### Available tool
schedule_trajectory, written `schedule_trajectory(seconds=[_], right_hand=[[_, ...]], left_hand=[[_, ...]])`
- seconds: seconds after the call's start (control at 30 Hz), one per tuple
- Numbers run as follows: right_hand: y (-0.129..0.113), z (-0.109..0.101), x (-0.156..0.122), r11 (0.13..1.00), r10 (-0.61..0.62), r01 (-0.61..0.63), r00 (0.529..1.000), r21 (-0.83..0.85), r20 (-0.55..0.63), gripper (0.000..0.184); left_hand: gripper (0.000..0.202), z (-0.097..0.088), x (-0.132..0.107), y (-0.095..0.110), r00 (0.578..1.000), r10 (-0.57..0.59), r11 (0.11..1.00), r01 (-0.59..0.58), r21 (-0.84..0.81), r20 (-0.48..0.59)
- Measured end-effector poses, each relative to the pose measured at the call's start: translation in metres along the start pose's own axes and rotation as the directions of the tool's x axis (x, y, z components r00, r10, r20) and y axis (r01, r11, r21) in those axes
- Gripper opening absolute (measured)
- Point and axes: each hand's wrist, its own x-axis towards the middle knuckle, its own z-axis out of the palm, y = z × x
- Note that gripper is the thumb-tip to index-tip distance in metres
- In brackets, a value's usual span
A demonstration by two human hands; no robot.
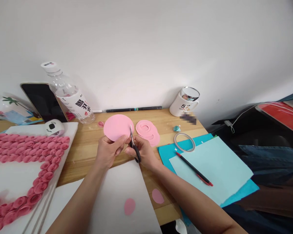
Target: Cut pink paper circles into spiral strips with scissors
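My left hand [109, 150] pinches the lower edge of a pink paper circle [117, 126] held above the wooden desk [88, 146]. Small black-handled scissors [134, 144] are gripped in my right hand [143, 152], their blades touching the circle's right edge. Just right of the circle lies a stack of pink paper spirals [148, 131]. Two small pink paper scraps [157, 196] rest near the desk's front, one on a white sheet [117, 185].
A white board with pink paper roses [26, 152] fills the left. Behind stand a plastic bottle [69, 97], a phone [42, 100], a black pen [134, 109] and a white mug [184, 102]. Blue papers [215, 165], a tape ring [184, 142] and a red-black pencil [194, 169] lie right.
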Motion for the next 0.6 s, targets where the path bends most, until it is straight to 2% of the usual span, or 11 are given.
schedule_trajectory(seconds=[0.6], right_hand=[[0.0019,-0.0009,-0.0010,0.999,0.042,-0.043,0.999,-0.023,-0.018,0.042]], left_hand=[[0.035,-0.0008,-0.0004,0.0008,1.000,0.005,1.000,-0.006,0.030,0.010]])
